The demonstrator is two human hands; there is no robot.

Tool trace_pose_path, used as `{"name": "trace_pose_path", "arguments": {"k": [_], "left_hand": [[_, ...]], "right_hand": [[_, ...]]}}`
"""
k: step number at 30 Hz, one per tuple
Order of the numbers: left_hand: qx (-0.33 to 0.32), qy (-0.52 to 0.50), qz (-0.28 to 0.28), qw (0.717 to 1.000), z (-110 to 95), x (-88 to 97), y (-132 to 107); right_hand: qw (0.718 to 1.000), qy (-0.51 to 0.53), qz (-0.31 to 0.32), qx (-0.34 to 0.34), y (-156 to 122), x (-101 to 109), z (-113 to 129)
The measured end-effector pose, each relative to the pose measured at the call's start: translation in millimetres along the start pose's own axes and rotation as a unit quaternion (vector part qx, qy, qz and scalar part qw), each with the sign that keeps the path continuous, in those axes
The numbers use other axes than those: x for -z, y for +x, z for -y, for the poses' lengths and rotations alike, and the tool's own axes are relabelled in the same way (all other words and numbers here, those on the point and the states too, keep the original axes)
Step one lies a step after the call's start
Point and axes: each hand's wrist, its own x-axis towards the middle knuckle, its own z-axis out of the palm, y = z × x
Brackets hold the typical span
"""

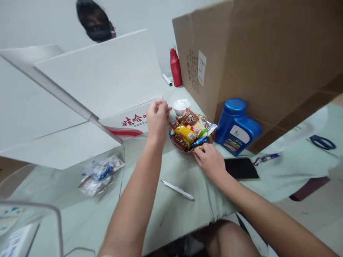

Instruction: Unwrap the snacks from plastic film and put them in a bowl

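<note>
A round bowl (174,144) is heaped with wrapped snacks, among them a yellow packet (184,133), a brown packet (190,117) and a blue packet (200,141). My right hand (210,160) is closed at the bowl's near right edge, its fingertips against the rim. To the left of the bowl, my left hand (157,119) is raised with curled fingers, slightly blurred. Whatever those fingers hold, if anything, is hidden. Just beyond the snacks sits a white cup (181,105) with a clear wrap over it.
A blue jug (234,128) and a black phone (242,168) lie right of the bowl, before a big cardboard box (268,64). A white pen (178,189), plastic packets (100,175), an open white carton (107,75) and a red bottle (175,67) surround it. Another person (95,21) is behind.
</note>
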Motion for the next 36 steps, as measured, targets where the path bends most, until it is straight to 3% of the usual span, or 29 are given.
{"name": "trace_pose_path", "arguments": {"k": [3, 7, 9, 11, 15, 18, 24, 30, 33, 36], "left_hand": [[0.058, -0.113, 0.004, 0.992, -8.7, 50.1, -76.9], [0.163, -0.121, -0.029, 0.979, 14.7, 100.7, -146.4], [0.184, -0.112, -0.028, 0.976, 27.7, 122.1, -163.6], [0.206, -0.126, -0.031, 0.97, 36.3, 141.8, -173.9], [0.234, -0.159, -0.05, 0.958, 44.4, 170.2, -186.3], [0.251, -0.183, -0.044, 0.95, 48.7, 176.9, -191.7], [0.273, -0.193, -0.002, 0.943, 53.9, 170.3, -191.7], [0.28, -0.191, -0.003, 0.941, 57.1, 168.3, -183.1], [0.283, -0.187, -0.005, 0.941, 59.9, 167.0, -177.1], [0.284, -0.176, -0.012, 0.943, 61.4, 165.4, -171.4]], "right_hand": [[0.998, 0.055, -0.005, -0.026, 7.4, -4.9, 0.8], [0.98, 0.147, -0.099, -0.089, 0.2, -12.9, 11.3], [0.974, 0.19, -0.074, -0.101, -7.4, -14.9, 20.8], [0.968, 0.223, 0.001, -0.112, -10.2, -15.3, 30.5], [0.96, 0.205, 0.106, -0.161, 4.3, -13.1, 42.8], [0.968, 0.153, 0.117, -0.16, 20.4, -11.7, 42.7], [0.974, 0.095, 0.128, -0.163, 50.0, -18.9, 28.1], [0.969, 0.139, 0.146, -0.142, 79.5, -29.1, 11.7], [0.971, 0.179, 0.123, -0.103, 82.4, -28.4, -2.0], [0.969, 0.189, 0.122, -0.105, 82.6, -27.5, -12.4]]}}
